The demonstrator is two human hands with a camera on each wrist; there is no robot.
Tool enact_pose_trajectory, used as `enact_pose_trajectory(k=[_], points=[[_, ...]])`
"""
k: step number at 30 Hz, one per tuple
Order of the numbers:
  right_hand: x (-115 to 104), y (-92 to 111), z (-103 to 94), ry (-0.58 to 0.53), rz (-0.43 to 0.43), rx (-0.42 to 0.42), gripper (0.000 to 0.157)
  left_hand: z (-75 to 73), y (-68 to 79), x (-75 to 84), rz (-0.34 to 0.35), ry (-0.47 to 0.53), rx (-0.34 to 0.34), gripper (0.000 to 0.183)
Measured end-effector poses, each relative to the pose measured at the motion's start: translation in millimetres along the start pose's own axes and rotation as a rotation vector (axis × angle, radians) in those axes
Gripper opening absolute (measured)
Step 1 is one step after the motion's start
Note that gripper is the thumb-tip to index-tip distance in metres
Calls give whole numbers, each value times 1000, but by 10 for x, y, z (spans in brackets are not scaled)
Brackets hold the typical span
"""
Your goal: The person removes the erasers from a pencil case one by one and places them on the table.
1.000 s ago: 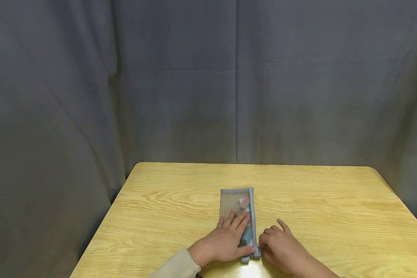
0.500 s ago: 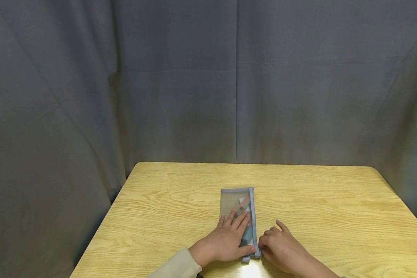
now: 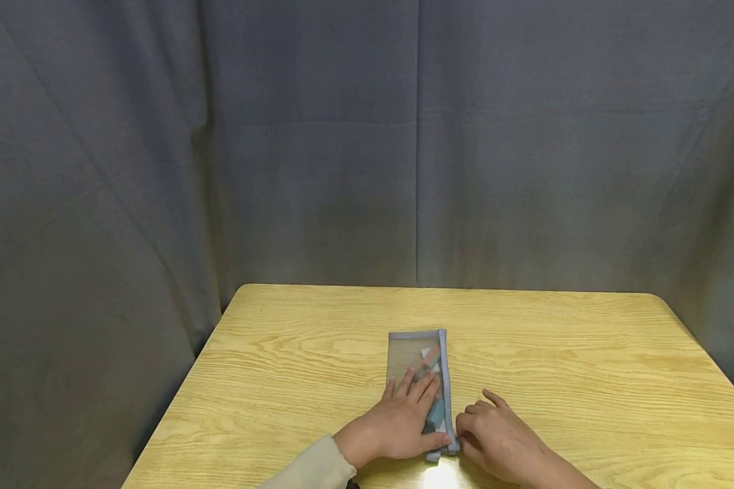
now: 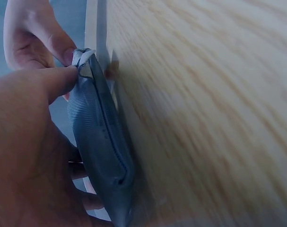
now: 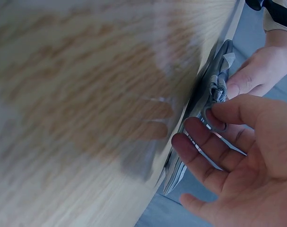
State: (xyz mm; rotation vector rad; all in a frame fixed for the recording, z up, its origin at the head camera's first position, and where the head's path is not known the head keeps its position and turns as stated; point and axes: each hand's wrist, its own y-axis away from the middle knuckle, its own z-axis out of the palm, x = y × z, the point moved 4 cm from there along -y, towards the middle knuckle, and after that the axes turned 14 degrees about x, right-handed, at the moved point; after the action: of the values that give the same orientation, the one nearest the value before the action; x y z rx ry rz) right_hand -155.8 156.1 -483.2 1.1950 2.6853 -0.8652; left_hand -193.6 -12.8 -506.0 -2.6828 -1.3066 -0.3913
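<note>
A see-through mesh zipper pouch with grey-blue edging lies lengthwise on the table. Through its mesh show a pink-and-white piece and a blue piece. My left hand rests on the pouch with fingers spread, its thumb across the near end beside the zipper. At that near right corner, my right hand pinches the zipper's ring pull between thumb and forefinger, its little finger raised. A fabric tab sticks out from the pouch's near end. Part of the pouch is hidden under my left hand.
The wood-grain table extends around the pouch on all sides, with rounded far corners. Behind it and at both sides hangs a grey-blue curtain. Light glares off the table at its near edge.
Hardly anything differs. The raised little finger of my right hand has shifted slightly left and down; my left hand and the pouch stay in place.
</note>
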Motion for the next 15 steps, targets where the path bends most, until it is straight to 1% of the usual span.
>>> enact_pose_trajectory(k=[7,15], points=[[10,-16,6,-3,-19,1,21,18,-4,3,2,-29,13,93],[47,-26,14,46,-33,34,28,16,6,11,6,-39,3,92]])
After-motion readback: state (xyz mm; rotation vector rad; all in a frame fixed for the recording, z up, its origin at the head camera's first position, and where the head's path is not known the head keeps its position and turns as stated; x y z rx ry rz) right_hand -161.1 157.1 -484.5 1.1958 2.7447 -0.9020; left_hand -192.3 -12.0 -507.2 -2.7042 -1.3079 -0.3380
